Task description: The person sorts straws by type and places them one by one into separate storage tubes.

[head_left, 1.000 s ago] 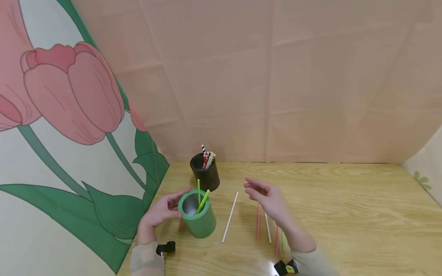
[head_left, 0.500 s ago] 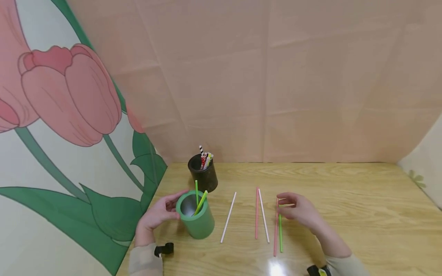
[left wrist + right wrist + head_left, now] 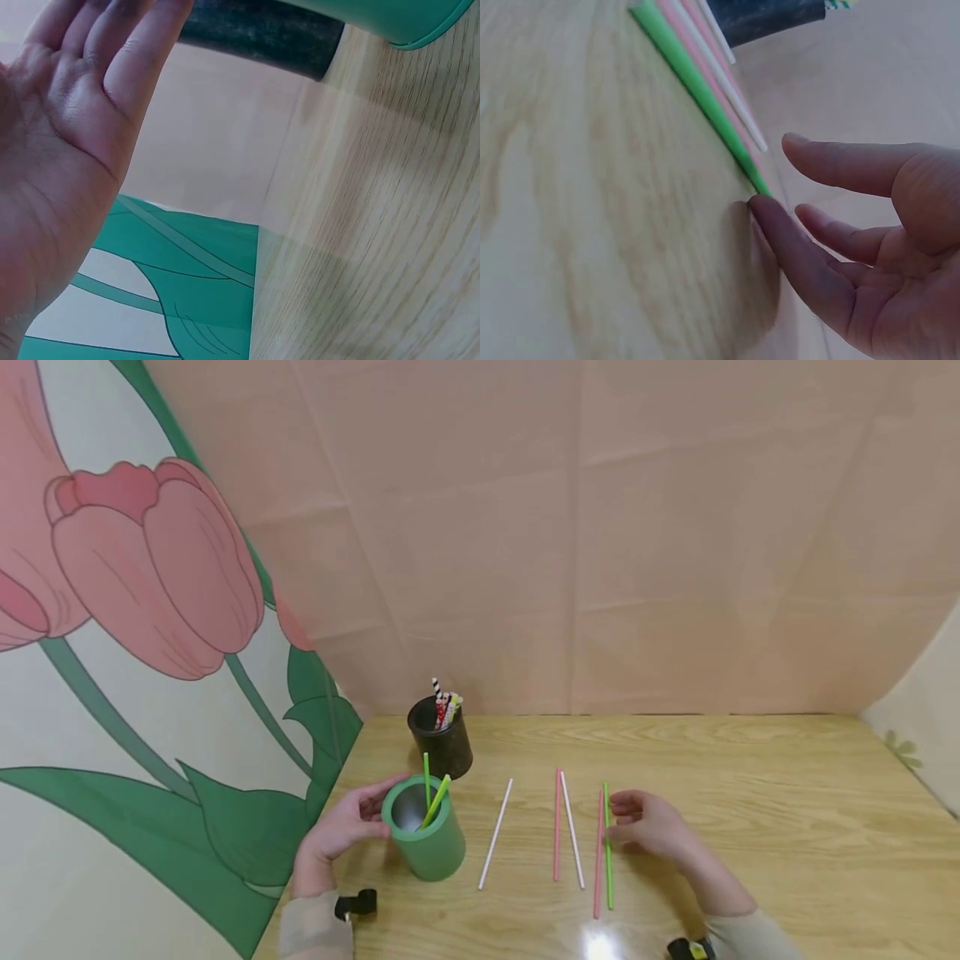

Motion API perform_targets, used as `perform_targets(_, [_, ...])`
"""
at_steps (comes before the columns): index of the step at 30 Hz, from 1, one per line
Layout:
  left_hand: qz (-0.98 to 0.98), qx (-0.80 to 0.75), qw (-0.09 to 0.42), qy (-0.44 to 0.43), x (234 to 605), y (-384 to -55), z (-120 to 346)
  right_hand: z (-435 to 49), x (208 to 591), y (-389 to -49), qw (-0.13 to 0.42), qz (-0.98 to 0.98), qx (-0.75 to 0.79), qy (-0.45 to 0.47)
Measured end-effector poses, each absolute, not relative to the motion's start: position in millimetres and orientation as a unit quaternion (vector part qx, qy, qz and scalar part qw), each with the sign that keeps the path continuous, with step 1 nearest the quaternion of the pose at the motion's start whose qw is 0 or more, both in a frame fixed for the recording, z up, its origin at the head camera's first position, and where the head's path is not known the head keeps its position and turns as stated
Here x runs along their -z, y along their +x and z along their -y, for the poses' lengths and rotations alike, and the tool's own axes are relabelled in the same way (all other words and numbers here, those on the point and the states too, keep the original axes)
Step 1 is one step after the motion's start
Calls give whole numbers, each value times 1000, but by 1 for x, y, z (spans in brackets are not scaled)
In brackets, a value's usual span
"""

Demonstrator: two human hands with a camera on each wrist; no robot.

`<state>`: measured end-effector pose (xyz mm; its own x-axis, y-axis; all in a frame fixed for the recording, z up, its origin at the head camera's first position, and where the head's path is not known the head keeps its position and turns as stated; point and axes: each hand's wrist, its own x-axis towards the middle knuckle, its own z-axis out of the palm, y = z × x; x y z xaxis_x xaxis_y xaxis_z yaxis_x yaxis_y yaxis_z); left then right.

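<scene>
On the left of the head view my left hand [image 3: 348, 822] holds a green cup [image 3: 438, 852] by its upper side, thumb in front and fingers behind. Two green straws [image 3: 436, 803] lean inside this cup. My right hand [image 3: 652, 825] is beside a green straw [image 3: 608, 860] lying on the table, thumb and fingers apart. In the right wrist view one fingertip [image 3: 759, 201] is at the end of the green straw [image 3: 705, 97]; whether it touches is unclear. A pink straw [image 3: 597, 868] lies just left of the green one.
A black cup [image 3: 446, 752] with several patterned straws stands behind the green cup. Between the hands, a white straw [image 3: 496, 833], a pink straw [image 3: 557, 831] and another white straw [image 3: 573, 835] lie on the wooden table [image 3: 787, 827]. A beige cloth [image 3: 637, 568] hangs behind.
My right hand has moved right and down from above the middle straws to the green straw at the far right of the row. My left hand stays on the green cup.
</scene>
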<state>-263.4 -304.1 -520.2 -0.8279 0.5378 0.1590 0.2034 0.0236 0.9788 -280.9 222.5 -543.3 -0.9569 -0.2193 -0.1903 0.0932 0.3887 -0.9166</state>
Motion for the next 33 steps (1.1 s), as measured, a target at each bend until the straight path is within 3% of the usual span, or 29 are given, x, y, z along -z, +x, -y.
perform_targets(33, [-706,-645,134,262,516,-262,303,-215,552,-283,77,-868,490,-1])
